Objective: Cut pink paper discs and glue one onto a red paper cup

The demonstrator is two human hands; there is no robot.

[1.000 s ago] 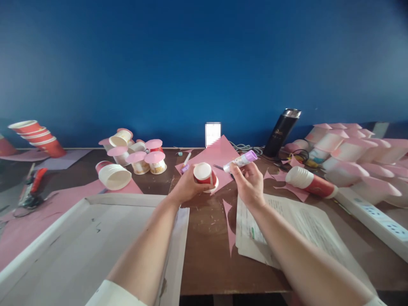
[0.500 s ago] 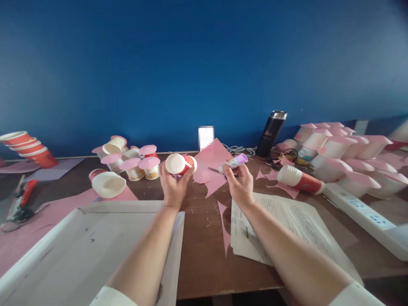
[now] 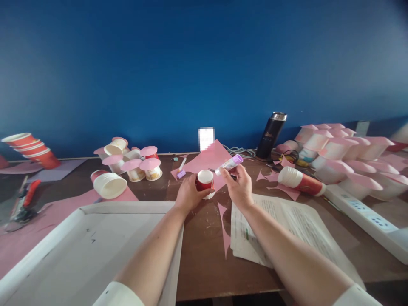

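My left hand (image 3: 191, 193) is wrapped round a red and white paper cup (image 3: 204, 182), which stands upside down low over the table with its base up. In my right hand (image 3: 239, 183) a white glue stick (image 3: 228, 165) with a purple end is pinched, tilted toward the cup's base. A pink paper sheet (image 3: 216, 153) lies behind both hands. Part of a dark, thin blade shows between cup and glue stick; whether it lies on the paper or is held, I cannot tell. A small purple cap (image 3: 181, 174) lies left of the cup.
At left stand several cups with pink paper discs (image 3: 149, 163), near a white box lid (image 3: 79, 255). On the right are a black flask (image 3: 270, 136), stacked paper cups (image 3: 299, 180), pink-topped cups (image 3: 347, 148), a power strip (image 3: 366, 216) and printed sheets (image 3: 287, 229).
My left hand has moved right and lowered the cup, turning its base upward. The purple cap behind it has come into view. The glue stick has shifted slightly left and tilted more steeply.
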